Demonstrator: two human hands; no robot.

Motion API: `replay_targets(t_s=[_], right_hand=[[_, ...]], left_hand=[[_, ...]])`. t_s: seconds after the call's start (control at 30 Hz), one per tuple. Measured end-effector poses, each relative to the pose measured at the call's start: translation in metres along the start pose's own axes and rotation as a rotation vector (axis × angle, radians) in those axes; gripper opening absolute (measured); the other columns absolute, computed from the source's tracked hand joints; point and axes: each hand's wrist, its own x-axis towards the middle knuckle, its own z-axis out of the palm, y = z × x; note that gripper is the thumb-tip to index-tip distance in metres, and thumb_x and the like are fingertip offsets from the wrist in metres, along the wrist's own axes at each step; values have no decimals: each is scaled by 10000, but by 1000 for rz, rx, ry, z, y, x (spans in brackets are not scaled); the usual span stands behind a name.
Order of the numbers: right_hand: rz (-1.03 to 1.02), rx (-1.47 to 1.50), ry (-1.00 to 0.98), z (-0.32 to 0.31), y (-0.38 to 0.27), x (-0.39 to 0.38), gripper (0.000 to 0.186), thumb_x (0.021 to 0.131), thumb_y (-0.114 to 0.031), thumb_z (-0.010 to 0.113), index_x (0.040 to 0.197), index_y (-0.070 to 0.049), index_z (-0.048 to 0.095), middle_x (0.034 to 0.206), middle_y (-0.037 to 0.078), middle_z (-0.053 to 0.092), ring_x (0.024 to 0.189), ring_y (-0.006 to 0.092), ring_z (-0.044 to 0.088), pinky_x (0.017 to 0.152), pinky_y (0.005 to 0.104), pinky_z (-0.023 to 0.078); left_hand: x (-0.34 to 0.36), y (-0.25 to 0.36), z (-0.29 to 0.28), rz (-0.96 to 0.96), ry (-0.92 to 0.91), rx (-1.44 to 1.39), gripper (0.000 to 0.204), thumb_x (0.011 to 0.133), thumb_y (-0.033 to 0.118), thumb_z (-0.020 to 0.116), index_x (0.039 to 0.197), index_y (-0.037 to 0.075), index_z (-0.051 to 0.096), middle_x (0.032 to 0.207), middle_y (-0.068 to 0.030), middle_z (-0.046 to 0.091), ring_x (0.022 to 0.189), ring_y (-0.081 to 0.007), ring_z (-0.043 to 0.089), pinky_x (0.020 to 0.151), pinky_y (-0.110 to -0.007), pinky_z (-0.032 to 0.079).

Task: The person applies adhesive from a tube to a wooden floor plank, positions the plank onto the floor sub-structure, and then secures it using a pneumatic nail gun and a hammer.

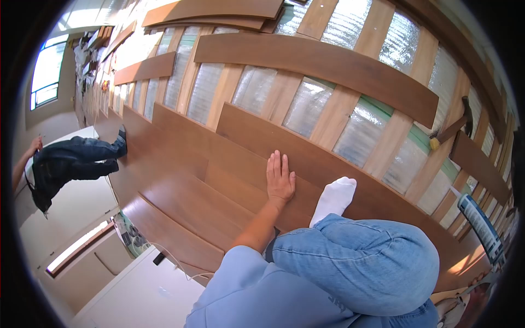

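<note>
My left hand lies flat on a brown wooden floorboard, fingers stretched out, just left of my white-socked foot. The board is at the edge of the laid flooring, alongside bare battens. At the far right, a caulking gun with a blue and white sealant tube is tilted, its nozzle up and to the left. My right hand shows only in part at the dim lower right rim, its fingers around the gun's handle. The hammer, with a yellowish handle end, rests on the battens beyond.
Wooden battens run over silvery foil sheeting. A long loose board lies across them, with more boards stacked beyond. Another person in dark jeans stands at the left. A white panel and a cable are at lower left.
</note>
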Motion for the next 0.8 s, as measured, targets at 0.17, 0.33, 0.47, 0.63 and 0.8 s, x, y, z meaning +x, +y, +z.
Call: replay_targets(t_s=[0.17, 0.33, 0.47, 0.63, 0.8], right_hand=[[-40, -30, -188, 152, -26, 96, 603, 992, -320, 700, 1462, -13, 480, 1233, 107, 624, 1083, 218, 628, 936, 382, 518], [-101, -32, -281, 247, -54, 127, 572, 978, -316, 652, 1393, 45, 495, 1114, 137, 621, 979, 245, 642, 891, 424, 542], [-59, -60, -413, 307, -54, 156, 557, 985, -357, 627, 1344, 58, 536, 1076, 154, 659, 934, 270, 695, 876, 463, 599], [-29, -60, -523, 357, -31, 187, 511, 1014, -362, 592, 1310, 53, 560, 1077, 152, 681, 933, 268, 716, 860, 473, 610], [-7, 12, -691, 391, -14, 205, 470, 1041, -341, 561, 1298, 52, 569, 1086, 149, 685, 944, 261, 721, 864, 472, 610]], left_hand=[[8, 1, -4, 1, 64, -17, 614, 996, 203, 578, 1558, -3, 442, 1681, -226, 311, 1538, -427, 309, 1262, -531, 285], [6, -1, 7, -5, 52, -4, 605, 976, 175, 601, 1548, 25, 474, 1684, -209, 315, 1540, -410, 316, 1262, -521, 292], [-10, -2, 7, -22, 86, -15, 589, 967, 137, 587, 1540, 33, 496, 1671, -186, 356, 1529, -394, 342, 1267, -505, 289], [-1, 2, 10, -31, 159, -23, 543, 955, 86, 583, 1497, 57, 558, 1639, -151, 420, 1505, -366, 392, 1255, -482, 329], [2, 5, 5, -48, 181, -41, 527, 958, 68, 569, 1484, 54, 567, 1613, -146, 449, 1492, -359, 408, 1254, -471, 330]])
